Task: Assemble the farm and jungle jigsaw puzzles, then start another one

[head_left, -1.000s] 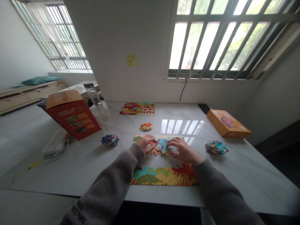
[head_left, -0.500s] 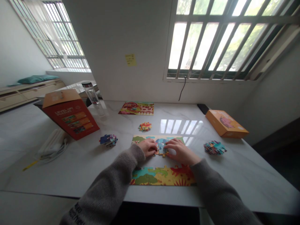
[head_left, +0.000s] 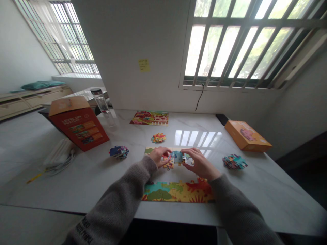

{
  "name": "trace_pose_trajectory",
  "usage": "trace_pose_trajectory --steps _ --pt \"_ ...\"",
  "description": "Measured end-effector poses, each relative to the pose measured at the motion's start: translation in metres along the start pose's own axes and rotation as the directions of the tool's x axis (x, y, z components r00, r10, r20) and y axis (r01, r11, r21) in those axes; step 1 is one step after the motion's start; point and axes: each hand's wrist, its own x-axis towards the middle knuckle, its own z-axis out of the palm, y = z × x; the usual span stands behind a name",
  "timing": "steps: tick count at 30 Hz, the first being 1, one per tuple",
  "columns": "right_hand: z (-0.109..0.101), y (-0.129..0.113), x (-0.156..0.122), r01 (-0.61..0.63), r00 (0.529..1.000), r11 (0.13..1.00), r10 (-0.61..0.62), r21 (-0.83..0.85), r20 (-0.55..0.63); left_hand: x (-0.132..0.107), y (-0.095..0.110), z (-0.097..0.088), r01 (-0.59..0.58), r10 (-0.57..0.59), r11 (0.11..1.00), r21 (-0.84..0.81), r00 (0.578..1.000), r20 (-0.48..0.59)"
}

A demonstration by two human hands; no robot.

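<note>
**Piece:** a blue jigsaw piece (head_left: 177, 157), squarish with no clear long axis, sits between the two hands, over the open middle of a part-built jigsaw puzzle (head_left: 178, 192) whose long axis runs left to right.

**Left hand:** the left hand (head_left: 159, 156) lies curved, palm down, to the piece's left, its fingertips (head_left: 168, 157) at the piece's edge.

**Right hand:** the right hand (head_left: 200, 164) comes in from the other side, fingers loosely spread, with the index fingertip (head_left: 184, 151) at the piece's right edge. It looks about as near as the left.

**Grip:** the piece is bracketed between both hands, but whether either one pinches it cannot be told from this angle.

**Loose pieces:** three heaps on the marble table (head_left: 268, 194): one (head_left: 119, 152) left of the hands, one (head_left: 158, 137) ahead, one (head_left: 234, 162) right.

**Beyond:** a red puzzle box (head_left: 79, 127) stands propped at left — an orange box (head_left: 247, 136) lies at right.
</note>
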Motion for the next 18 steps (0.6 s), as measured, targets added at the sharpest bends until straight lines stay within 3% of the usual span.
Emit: trace_pose_trajectory --steps 3,9,18 --pt "0.0006 -0.0015 0.0003 0.013 1.0 1.0 -0.012 0.01 -0.029 0.0009 0.0021 0.0026 -0.056 0.055 0.995 0.077 0.998 0.006" --pt "0.0006 -0.0044 0.0008 0.029 0.997 1.0 -0.028 0.011 -0.068 0.0028 0.0086 0.0004 -0.129 0.15 0.972 0.195 0.984 -0.098" --pt "0.0043 -0.004 -0.0008 -0.009 0.994 1.0 0.009 -0.005 -0.113 0.0016 0.0076 0.0015 -0.099 0.119 0.982 0.159 0.985 -0.127"
